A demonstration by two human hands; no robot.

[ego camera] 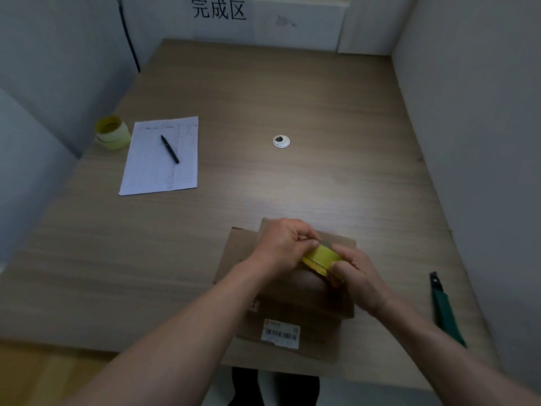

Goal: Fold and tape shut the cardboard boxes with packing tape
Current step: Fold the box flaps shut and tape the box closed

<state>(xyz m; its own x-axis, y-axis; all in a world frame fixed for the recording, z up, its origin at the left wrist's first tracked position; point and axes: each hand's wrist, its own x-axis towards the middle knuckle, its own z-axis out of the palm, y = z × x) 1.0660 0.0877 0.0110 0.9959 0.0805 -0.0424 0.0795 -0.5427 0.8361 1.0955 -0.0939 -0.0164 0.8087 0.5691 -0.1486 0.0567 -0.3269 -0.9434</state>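
You face a wood-grain desk (292, 98) hemmed in by pale grey partition walls (468, 112), a white sign (219, 8) with black characters posted ahead; light pools softly on the desktop around a cable grommet (281, 141).

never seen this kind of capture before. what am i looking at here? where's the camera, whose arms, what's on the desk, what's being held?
There is no machine here: a person works with bare hands, and the single picture comes from a wide-angle camera worn on the head, looking forward and down, so the arms enter from the bottom edge.

On the wooden desk, close to the person, lies a cardboard box with a barcode label. Both hands are over it: the right hand grips a yellow tape roll, and the left hand pinches at the roll with its fingers, apparently at the tape's end.

Also on the desk: a second tape roll at far left, a printed sheet with a black pen on it, a round cable grommet, and a green utility knife at right. A sign hangs on the back wall.
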